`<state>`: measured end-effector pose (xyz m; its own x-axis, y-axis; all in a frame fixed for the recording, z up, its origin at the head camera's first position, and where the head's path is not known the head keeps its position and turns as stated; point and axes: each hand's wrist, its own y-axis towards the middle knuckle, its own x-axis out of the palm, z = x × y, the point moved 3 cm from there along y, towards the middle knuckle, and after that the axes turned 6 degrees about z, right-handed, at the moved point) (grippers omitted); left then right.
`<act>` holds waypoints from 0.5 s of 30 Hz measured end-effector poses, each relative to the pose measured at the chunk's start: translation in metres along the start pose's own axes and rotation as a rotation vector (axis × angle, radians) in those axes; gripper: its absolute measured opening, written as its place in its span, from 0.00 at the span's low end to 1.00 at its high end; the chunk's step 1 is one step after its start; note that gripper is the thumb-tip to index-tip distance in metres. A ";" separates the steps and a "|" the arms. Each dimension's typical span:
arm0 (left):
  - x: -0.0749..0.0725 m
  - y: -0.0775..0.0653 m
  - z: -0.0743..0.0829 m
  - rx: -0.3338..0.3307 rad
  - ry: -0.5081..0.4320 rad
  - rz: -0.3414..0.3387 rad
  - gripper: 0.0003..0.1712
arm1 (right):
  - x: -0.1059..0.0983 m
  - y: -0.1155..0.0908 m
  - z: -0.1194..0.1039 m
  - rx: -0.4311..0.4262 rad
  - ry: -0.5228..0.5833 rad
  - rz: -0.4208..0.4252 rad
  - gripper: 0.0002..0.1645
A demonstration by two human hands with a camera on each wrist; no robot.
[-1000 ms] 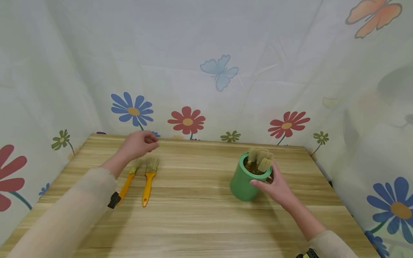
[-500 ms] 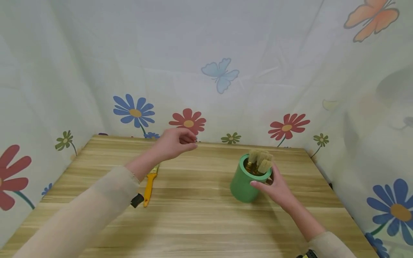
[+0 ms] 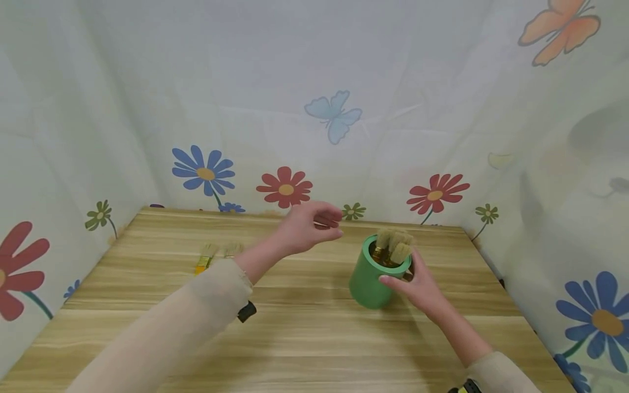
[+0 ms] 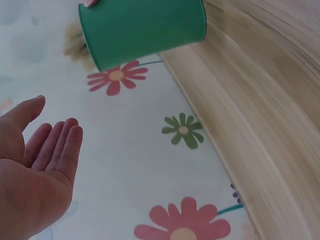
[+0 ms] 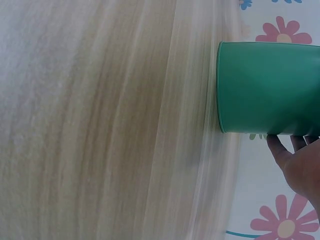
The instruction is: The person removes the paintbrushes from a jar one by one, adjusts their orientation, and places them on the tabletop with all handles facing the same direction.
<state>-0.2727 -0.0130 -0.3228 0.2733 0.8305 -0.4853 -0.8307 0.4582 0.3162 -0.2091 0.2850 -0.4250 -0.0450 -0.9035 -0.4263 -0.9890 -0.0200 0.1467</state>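
In the head view a green can (image 3: 367,284) stands on the right half of the wooden table, with several paintbrushes (image 3: 401,251) in it, bristles up. My right hand (image 3: 423,284) grips the can's right side near the rim, thumb in front. The left hand (image 3: 307,229) hovers left of the can, fingers loosely bent and holding nothing. From its own wrist view the left hand (image 4: 40,170) shows a bare palm, apart from the can (image 4: 145,30). Two more paintbrushes (image 3: 205,259) lie at the left, their yellow handles mostly hidden behind my left sleeve (image 3: 187,316).
The wooden table (image 3: 304,338) ends at a white curtain (image 3: 255,71) printed with flowers and butterflies, which hangs along the back and both sides. Dark wrist straps (image 3: 247,311) sit on both of my sleeves.
My left hand has swept right, from above the loose paintbrushes towards the can. The bristles it covered show again, while the sleeve now hides their handles. The right hand has stayed at the can.
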 end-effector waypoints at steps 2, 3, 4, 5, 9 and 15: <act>0.008 0.002 0.004 0.022 -0.027 -0.015 0.24 | 0.000 0.000 0.000 0.008 -0.003 -0.001 0.53; 0.011 0.003 0.006 0.031 -0.031 -0.023 0.24 | 0.000 0.000 0.000 0.010 -0.005 -0.001 0.53; 0.015 0.004 0.007 0.041 -0.036 -0.030 0.24 | 0.000 0.000 -0.001 0.012 -0.007 -0.002 0.53; 0.018 0.005 0.010 0.047 -0.041 -0.041 0.25 | 0.000 0.000 -0.001 0.010 -0.007 -0.002 0.53; 0.030 0.008 0.017 0.068 -0.039 -0.078 0.25 | 0.000 0.001 0.000 -0.006 -0.004 -0.001 0.53; 0.045 0.013 0.026 0.081 -0.068 -0.149 0.24 | 0.001 0.001 0.002 -0.027 0.012 -0.004 0.51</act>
<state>-0.2584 0.0389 -0.3191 0.4255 0.7696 -0.4761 -0.7374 0.5998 0.3106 -0.2105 0.2854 -0.4270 -0.0396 -0.9085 -0.4161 -0.9849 -0.0347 0.1696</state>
